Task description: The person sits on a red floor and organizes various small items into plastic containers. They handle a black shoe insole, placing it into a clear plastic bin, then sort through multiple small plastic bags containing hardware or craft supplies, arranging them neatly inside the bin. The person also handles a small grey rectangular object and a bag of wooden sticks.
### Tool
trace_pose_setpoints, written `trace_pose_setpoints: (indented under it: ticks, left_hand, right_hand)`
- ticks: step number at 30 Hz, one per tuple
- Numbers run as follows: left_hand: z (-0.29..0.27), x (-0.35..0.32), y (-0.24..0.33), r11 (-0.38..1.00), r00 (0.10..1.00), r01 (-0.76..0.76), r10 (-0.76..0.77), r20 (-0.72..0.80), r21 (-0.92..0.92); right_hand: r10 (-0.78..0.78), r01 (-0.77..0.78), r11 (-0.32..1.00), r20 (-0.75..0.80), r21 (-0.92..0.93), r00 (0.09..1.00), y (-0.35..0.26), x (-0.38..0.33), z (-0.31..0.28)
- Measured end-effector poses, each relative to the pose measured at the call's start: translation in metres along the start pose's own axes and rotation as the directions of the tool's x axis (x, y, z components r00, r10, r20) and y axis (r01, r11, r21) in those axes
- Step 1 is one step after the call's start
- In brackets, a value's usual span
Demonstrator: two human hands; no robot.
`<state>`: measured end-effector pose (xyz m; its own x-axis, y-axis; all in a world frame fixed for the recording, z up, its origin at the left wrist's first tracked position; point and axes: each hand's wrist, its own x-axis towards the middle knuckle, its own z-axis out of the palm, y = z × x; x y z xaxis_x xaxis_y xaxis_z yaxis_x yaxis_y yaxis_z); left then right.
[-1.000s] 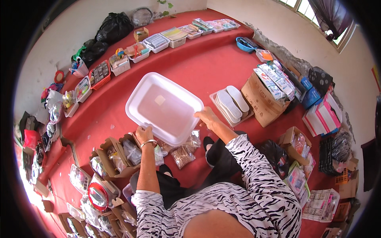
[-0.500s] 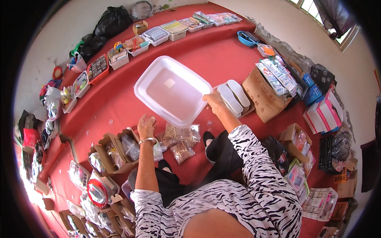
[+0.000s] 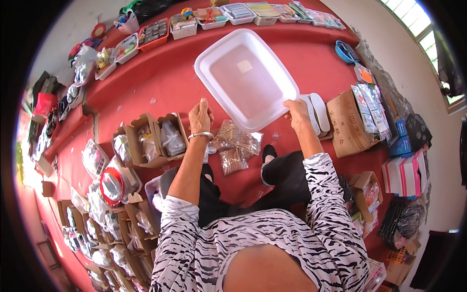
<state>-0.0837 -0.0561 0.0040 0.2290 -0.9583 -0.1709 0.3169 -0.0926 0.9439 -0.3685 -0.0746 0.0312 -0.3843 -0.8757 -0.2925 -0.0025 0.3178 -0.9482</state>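
Note:
My right hand [image 3: 297,115] grips the near right corner of a white rectangular plastic basin [image 3: 221,90]. The basin is held up in the air and tilted, and only a small pale square patch shows on its inner bottom. To the left of the basin and apart from it is my left hand [image 3: 201,118], a bracelet at its wrist. It holds nothing, and its fingers are loosely bent and apart. Below the basin, clear bags of thin wooden sticks [image 3: 234,160] lie on the red floor between my feet.
White shoe insoles [image 3: 318,113] and a cardboard carton [image 3: 346,127] of packets stand on the right. Open cardboard boxes [image 3: 156,146] of bagged goods are at the left. Along the far red step runs a row of filled baskets, including a red basket [image 3: 154,43].
The basin and both hands now appear higher and further right as the whole view has shifted. My right hand still holds the basin; my left-hand fingers look more bent.

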Motion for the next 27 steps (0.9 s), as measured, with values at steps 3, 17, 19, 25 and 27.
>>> trace_pose_setpoints:
  ticks: [3, 17, 19, 25, 27]
  left_hand:
    - [-0.006, -0.001, 0.005, 0.935, 0.988, 0.113, -0.068, 0.142, -0.335]
    - [-0.006, -0.008, 0.03, 0.689, 0.893, 0.233, 0.127, 0.431, -0.686]
    - [-0.007, -0.007, 0.026, 0.676, 0.903, 0.232, 0.118, 0.414, -0.699]
    - [-0.023, 0.004, 0.007, 0.726, 0.903, 0.312, -0.027, 0.428, -0.613]
    - [-0.02, 0.006, 0.004, 0.724, 0.878, 0.369, -0.065, 0.475, -0.583]
  right_hand:
    - [-0.052, 0.052, 0.998, -0.016, -0.044, 0.998, 0.001, 0.001, 0.004]
    - [-0.077, 0.068, 0.994, -0.115, -0.08, 0.99, -0.002, 0.013, -0.002]
    - [-0.007, -0.011, 0.988, -0.116, -0.152, 0.993, 0.006, 0.043, -0.02]
    - [0.178, -0.205, 0.94, -0.12, -0.273, 0.977, 0.062, 0.132, -0.069]
    - [0.184, -0.221, 0.914, -0.139, -0.339, 0.973, 0.087, 0.159, -0.082]
